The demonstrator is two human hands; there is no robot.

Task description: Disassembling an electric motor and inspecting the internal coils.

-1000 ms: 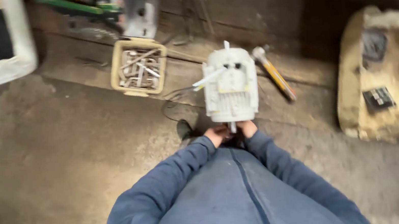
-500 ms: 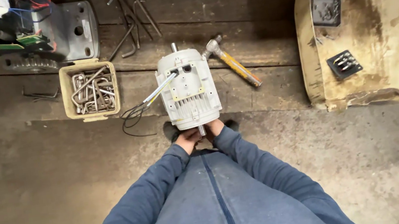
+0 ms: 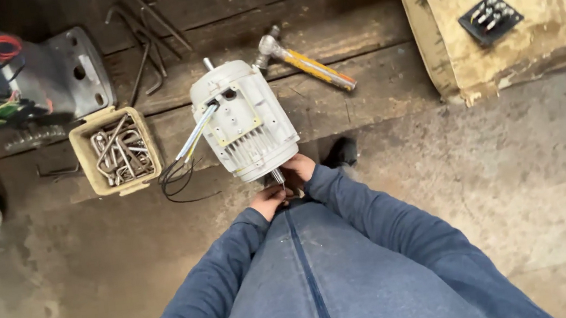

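I see the left hand (image 3: pixel 270 201) and right hand (image 3: pixel 299 169) both closed around the near shaft end of the white finned electric motor (image 3: pixel 243 122), which hangs above the concrete floor (image 3: pixel 503 174). Risk, in my judgement: a heavy body held by so little could slip and drop. Its loose black leads (image 3: pixel 176 177) trail toward the beige tub of bent steel rods (image 3: pixel 118 151); a yellow-handled hammer (image 3: pixel 305 63) lies just beyond.
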